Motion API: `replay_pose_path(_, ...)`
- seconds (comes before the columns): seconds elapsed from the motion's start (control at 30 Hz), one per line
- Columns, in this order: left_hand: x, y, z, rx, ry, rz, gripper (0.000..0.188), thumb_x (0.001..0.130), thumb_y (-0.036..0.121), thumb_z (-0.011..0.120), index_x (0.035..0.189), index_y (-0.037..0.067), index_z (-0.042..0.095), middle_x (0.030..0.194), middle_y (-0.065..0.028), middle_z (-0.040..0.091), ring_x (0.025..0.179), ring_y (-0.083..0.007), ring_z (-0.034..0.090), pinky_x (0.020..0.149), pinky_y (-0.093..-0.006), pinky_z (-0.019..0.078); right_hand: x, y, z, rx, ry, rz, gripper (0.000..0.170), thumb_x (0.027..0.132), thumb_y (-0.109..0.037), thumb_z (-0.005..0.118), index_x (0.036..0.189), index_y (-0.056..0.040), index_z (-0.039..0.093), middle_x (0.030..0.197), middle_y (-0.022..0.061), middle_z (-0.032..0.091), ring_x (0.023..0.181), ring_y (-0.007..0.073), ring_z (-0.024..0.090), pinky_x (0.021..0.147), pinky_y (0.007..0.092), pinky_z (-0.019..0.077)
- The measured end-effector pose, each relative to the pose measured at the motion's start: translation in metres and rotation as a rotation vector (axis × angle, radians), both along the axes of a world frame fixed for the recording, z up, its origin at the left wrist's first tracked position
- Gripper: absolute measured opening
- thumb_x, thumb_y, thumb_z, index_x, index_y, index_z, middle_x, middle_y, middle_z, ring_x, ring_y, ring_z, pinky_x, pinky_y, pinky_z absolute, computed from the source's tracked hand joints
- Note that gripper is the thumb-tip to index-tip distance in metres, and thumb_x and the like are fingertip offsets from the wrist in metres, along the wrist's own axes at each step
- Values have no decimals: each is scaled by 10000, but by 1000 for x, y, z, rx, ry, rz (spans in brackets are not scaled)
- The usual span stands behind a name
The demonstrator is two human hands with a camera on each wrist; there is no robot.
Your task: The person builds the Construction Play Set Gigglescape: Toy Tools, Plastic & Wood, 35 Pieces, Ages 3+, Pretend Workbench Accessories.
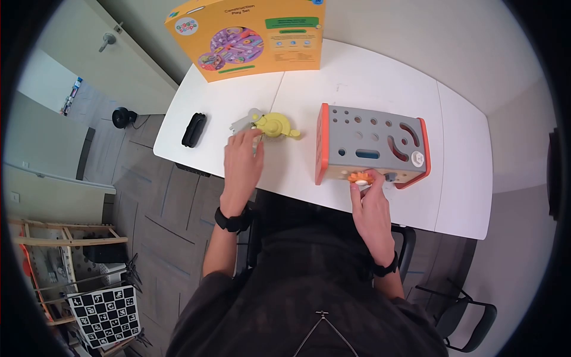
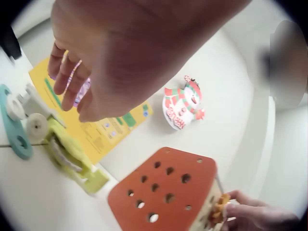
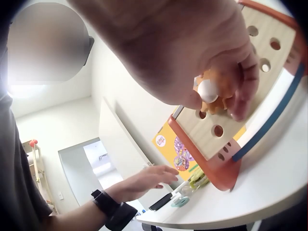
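My right hand [image 1: 372, 211] pinches an orange gear [image 1: 360, 178] with a white centre against the wooden front side of the grey-topped box [image 1: 357, 128]. In the right wrist view the gear [image 3: 214, 91] lies between thumb and fingers, close to the holes of the wooden panel [image 3: 192, 132]. My left hand [image 1: 243, 163] hovers by the yellow-green toy pieces [image 1: 273, 124], fingers loosely bent; in the left wrist view nothing is held in it. Beside those pieces, a teal strip [image 2: 17, 127] and white round parts [image 2: 37, 126] show in the left wrist view.
A black tray-like object [image 1: 194, 130] lies at the table's left. The yellow play-set carton [image 1: 250, 41] stands at the back. On the box top, near its right front corner, sits a white knob [image 1: 417, 159]. A snowman decoration [image 2: 184, 103] shows in the left wrist view.
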State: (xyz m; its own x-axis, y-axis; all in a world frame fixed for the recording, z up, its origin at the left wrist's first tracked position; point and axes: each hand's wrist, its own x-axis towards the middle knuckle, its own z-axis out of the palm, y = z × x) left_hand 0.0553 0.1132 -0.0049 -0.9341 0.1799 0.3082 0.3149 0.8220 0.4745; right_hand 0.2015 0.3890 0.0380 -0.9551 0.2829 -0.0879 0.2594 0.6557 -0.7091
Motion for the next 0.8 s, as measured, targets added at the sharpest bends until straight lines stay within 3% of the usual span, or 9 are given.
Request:
replay_pose_path(0.1,-12,-18,-35,-167,51,101,343,966,145,764,1288,69,673,1211,-123,707,1156,-348,619,973,-487,455,7,4,-6,75,-6,-24,515,1101,-217,635,1485,16,385,1157,262,755,850,422,772,788,519,596)
replay_pose_path(0.2,-20,-17,-42,-223,17,104,361,956,201,787,1284,89,685,1187,-105,734,1193,-334,617,1013,-487,420,15,15,-10,20,-1,-42,577,1094,-213,639,1529,12,334,1201,238,757,850,408,781,783,500,603)
replay_pose_path(0.4,-31,-14,-48,-270,57,89,333,920,202,815,1200,92,673,1055,-95,742,1091,-311,632,955,-482,424,23,26,-9,-42,-2,-19,608,1090,-174,628,1569,7,300,1200,205,750,890,364,784,799,458,601)
replay_pose_path(0.5,-19,-14,-25,-190,-30,127,315,945,169,799,1212,70,664,1085,-118,754,1049,-334,665,923,-491,471,29,35,-10,-54,5,-43,596,1089,-151,623,1564,9,302,1166,186,746,900,332,769,791,429,590)
replay_pose_path(0.6,-2,-11,6,99,-102,146,294,984,118,778,1231,25,649,1124,-160,776,1045,-360,733,910,-477,558,38,44,-9,-110,52,-111,514,1092,-117,609,1506,9,331,1131,154,734,855,272,727,755,390,561)
replay_pose_path(0.7,-3,4,23,510,-302,-17,297,1034,91,753,1288,-9,635,1204,-179,785,1107,-300,781,962,-392,619,45,54,-17,-148,192,-186,376,1097,-72,586,1391,-8,359,1099,126,703,793,186,641,717,345,511)
replay_pose_path(0.8,-12,32,17,624,-393,-158,265,1045,64,738,1283,-17,653,1229,-151,793,1125,-237,787,1021,-347,608,47,69,-22,-109,222,-233,378,1098,-75,586,1389,-7,354,1108,141,700,799,195,653,711,344,511)
